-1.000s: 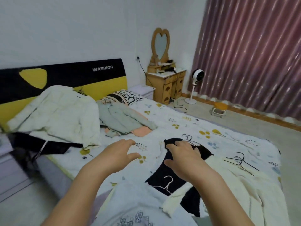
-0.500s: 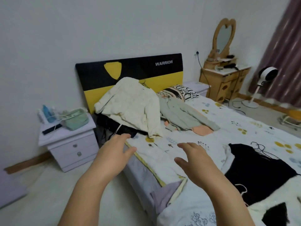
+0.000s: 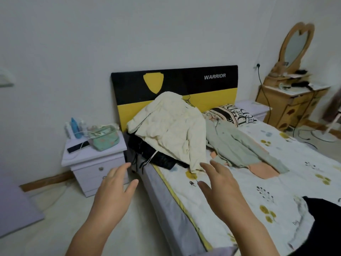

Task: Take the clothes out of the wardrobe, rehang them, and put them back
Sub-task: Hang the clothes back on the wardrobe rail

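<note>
A cream padded jacket (image 3: 171, 126) lies heaped at the head of the bed (image 3: 239, 183), over a black garment (image 3: 153, 154). Beside it sprawls a grey-green garment (image 3: 238, 145) on something peach (image 3: 263, 169). Another black garment (image 3: 326, 224) shows at the lower right edge. My left hand (image 3: 114, 189) reaches forward with fingers spread, over the floor beside the bed, holding nothing. My right hand (image 3: 219, 183) is stretched out over the sheet, fingers straight, just short of the cream jacket's hem. No wardrobe is in view.
A white nightstand (image 3: 92, 163) with a green pouch (image 3: 106, 138), bottles and a phone stands left of the bed. The black and yellow headboard (image 3: 175, 84) is against the wall. A wooden dresser (image 3: 293, 102) with a heart mirror and a fan base are at the right.
My view has swung left from the foot of the bed toward the headboard. Both hands left the black garment and now reach toward the cream jacket pile.
</note>
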